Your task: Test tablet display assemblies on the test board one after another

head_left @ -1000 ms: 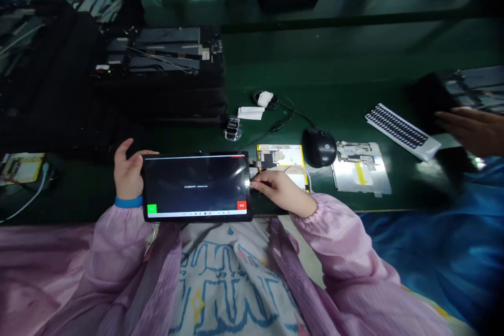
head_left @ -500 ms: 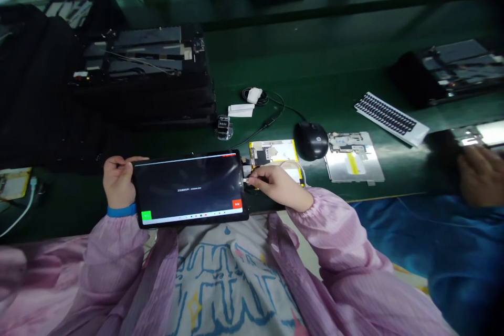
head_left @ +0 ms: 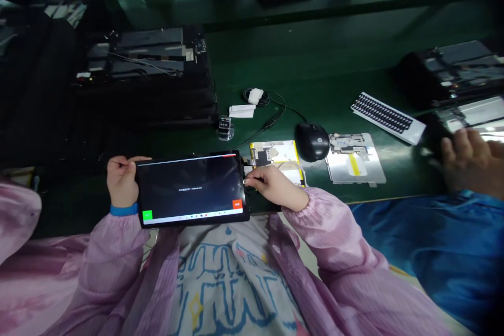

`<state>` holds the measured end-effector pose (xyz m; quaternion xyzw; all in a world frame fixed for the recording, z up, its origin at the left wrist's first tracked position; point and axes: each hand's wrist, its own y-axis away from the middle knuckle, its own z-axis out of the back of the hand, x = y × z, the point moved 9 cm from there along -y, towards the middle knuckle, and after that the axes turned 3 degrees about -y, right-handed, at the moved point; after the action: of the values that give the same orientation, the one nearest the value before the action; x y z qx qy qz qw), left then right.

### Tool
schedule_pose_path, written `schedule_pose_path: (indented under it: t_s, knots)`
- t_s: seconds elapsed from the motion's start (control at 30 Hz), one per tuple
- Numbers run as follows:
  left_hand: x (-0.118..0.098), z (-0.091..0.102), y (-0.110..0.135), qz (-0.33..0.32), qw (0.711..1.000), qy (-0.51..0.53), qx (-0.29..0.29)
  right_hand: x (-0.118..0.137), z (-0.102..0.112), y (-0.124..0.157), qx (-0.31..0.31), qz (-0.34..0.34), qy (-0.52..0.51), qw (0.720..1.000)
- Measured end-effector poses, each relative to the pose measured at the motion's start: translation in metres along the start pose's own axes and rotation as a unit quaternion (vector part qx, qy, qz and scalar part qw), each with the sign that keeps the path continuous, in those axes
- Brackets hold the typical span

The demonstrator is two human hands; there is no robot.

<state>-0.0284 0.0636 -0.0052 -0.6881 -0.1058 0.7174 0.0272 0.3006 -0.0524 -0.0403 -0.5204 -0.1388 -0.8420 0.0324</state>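
A: On my feed, what's the left grip [head_left: 123, 186] got?
B: Pinching the corner of a flat, glossy black rectangular tablet [head_left: 191, 178], by the smooth green desk [head_left: 315, 73]'s near edge.
A: Right grip [head_left: 277, 187]?
B: Pinched on a tiny pale piece [head_left: 244, 182], tablet's right side.

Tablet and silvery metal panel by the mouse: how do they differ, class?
The tablet is black-framed and lit; the metal panel is silvery with a yellow strip. The left hand grips the tablet, while the panel lies on the bench. The tablet looks larger than the panel. Both are flat.
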Motion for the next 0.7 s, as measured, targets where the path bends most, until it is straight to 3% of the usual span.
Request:
schedule_pose_path:
  t_s: [0.2, 0.47, 0.7]
  knots:
    - [-0.002, -0.002, 0.004, 0.001, 1.0, -0.003, 0.007, -0.003, -0.002, 0.001, -0.009, 0.011, -0.001, 1.0]
    - [0.003, -0.001, 0.01, 0.017, 1.0, -0.001, 0.011, 0.012, -0.003, 0.012, -0.003, 0.104, 0.042, 0.994]
    - [0.009, 0.0, 0.014, 0.031, 0.999, 0.026, 0.026, 0.034, -0.006, 0.032, -0.091, 0.265, 0.182, 0.943]
